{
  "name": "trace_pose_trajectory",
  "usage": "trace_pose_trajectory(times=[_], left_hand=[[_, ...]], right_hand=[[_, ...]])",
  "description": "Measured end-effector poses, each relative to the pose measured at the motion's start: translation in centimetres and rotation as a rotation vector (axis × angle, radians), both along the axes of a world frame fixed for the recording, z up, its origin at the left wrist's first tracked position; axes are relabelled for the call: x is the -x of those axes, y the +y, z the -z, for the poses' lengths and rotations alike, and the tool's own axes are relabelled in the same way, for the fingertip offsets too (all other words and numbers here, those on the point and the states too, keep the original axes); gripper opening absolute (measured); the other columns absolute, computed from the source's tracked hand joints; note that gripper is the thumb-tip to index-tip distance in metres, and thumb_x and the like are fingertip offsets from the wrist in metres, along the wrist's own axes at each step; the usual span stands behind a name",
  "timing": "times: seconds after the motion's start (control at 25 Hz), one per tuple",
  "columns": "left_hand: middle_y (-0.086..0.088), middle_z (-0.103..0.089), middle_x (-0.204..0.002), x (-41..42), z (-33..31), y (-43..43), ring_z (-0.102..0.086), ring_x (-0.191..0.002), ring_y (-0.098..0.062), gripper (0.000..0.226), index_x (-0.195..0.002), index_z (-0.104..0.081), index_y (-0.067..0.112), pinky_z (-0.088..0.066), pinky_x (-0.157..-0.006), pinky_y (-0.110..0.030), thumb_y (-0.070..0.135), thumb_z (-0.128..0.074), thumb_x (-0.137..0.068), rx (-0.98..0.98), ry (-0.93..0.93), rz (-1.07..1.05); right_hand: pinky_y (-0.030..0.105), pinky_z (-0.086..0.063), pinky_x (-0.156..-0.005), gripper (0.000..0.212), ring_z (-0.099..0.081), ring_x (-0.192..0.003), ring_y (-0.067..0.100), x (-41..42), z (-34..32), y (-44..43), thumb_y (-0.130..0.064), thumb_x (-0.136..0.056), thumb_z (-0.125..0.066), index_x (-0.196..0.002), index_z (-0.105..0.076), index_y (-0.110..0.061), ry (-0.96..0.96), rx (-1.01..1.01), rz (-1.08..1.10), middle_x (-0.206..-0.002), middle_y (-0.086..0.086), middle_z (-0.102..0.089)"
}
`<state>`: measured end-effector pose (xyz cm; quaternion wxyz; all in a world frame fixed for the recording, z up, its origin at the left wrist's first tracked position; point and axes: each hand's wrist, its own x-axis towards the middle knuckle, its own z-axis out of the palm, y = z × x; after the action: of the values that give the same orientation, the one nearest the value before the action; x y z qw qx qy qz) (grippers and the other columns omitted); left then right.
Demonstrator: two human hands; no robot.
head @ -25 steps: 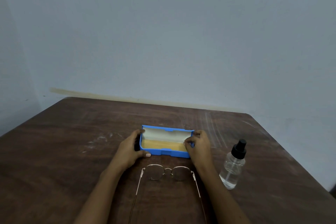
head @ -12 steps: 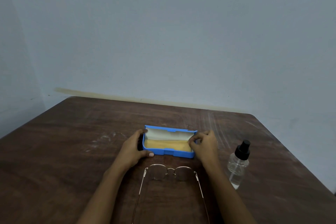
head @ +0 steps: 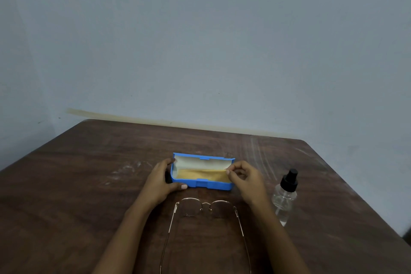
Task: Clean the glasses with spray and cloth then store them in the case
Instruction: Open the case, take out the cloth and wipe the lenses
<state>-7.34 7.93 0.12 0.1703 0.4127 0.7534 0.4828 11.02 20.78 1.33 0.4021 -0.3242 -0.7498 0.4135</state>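
The blue glasses case (lid up) is gripped by the left hand; its yellow cloth is pinched by the right hand.

I see a scuffed dark brown wooden table carrying an open blue plastic glasses case. Thin gold wire-rimmed glasses lie at its six o'clock, and a clear black-capped spray bottle stands at its four.

Left hand in a cupped grip, right hand in a fingertip pinch.
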Motion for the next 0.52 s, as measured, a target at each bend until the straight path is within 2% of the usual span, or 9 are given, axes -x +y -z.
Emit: trace_pose_trajectory(times=[0.12,0.2,0.24,0.32,0.4,0.52], left_hand=[[0.0,-0.037,-0.115,-0.1,-0.2,-0.4,-0.04,-0.117,-0.019,0.062,-0.115,-0.053,0.018,-0.036,-0.097,-0.032,0.018,-0.082,-0.06,-0.061,0.064,-0.104],[0.003,-0.039,-0.104,-0.5,-0.6,-0.5,-0.04,-0.109,-0.018,0.044,-0.1,-0.059,0.024,-0.038,-0.095,-0.037,0.023,-0.081,-0.062,-0.109,0.174,-0.151],[0.005,-0.042,-0.097,-0.7,-0.8,-0.6,-0.041,-0.102,-0.015,0.033,-0.092,-0.061,0.026,-0.039,-0.09,-0.036,0.024,-0.079,-0.065,-0.151,0.239,-0.143],[0.013,-0.045,-0.086,-1.4,-1.4,-0.6,-0.042,-0.089,-0.004,0.017,-0.084,-0.064,0.03,-0.037,-0.078,-0.025,0.025,-0.073,-0.071,-0.244,0.362,-0.068],[0.017,-0.046,-0.083,-2.2,-2.0,-0.4,-0.046,-0.086,0.002,0.015,-0.089,-0.068,0.032,-0.035,-0.07,-0.014,0.024,-0.069,-0.076,-0.281,0.441,0.035],[0.023,-0.048,-0.091,-3.6,-2.5,0.3,-0.047,-0.083,0.009,0.029,-0.108,-0.064,0.034,-0.034,-0.068,-0.005,0.023,-0.064,-0.081,-0.238,0.509,0.155]], right_hand=[[0.008,-0.046,-0.062,0.027,-0.058,-0.067,-0.007,-0.2,-0.3,-0.4,0.002,-0.08,-0.061,-0.07,-0.057,-0.023,0.054,0.007,-0.073,-0.075,-0.007,-0.061],[0.01,-0.048,-0.065,0.029,-0.059,-0.07,-0.006,-0.2,-0.2,-0.5,0.005,-0.08,-0.06,-0.073,-0.059,-0.024,0.059,-0.01,-0.121,-0.078,-0.006,-0.063],[0.012,-0.049,-0.068,0.031,-0.06,-0.072,-0.005,-0.3,-0.2,-0.6,0.006,-0.08,-0.059,-0.074,-0.059,-0.024,0.059,-0.019,-0.136,-0.08,-0.006,-0.064],[0.018,-0.05,-0.074,0.032,-0.061,-0.078,-0.003,-0.3,-0.3,-0.9,0.004,-0.081,-0.059,-0.076,-0.061,-0.028,0.061,-0.042,-0.153,-0.084,-0.008,-0.065],[0.021,-0.05,-0.075,0.035,-0.061,-0.084,0.001,-0.3,-0.5,-1.0,0.001,-0.082,-0.059,-0.078,-0.06,-0.034,0.046,-0.098,-0.146,-0.088,-0.011,-0.065],[0.029,-0.048,-0.07,0.039,-0.058,-0.084,0.016,-0.3,-0.8,-1.1,-0.002,-0.082,-0.06,-0.079,-0.059,-0.042,0.001,-0.211,-0.142,-0.089,-0.014,-0.064]])
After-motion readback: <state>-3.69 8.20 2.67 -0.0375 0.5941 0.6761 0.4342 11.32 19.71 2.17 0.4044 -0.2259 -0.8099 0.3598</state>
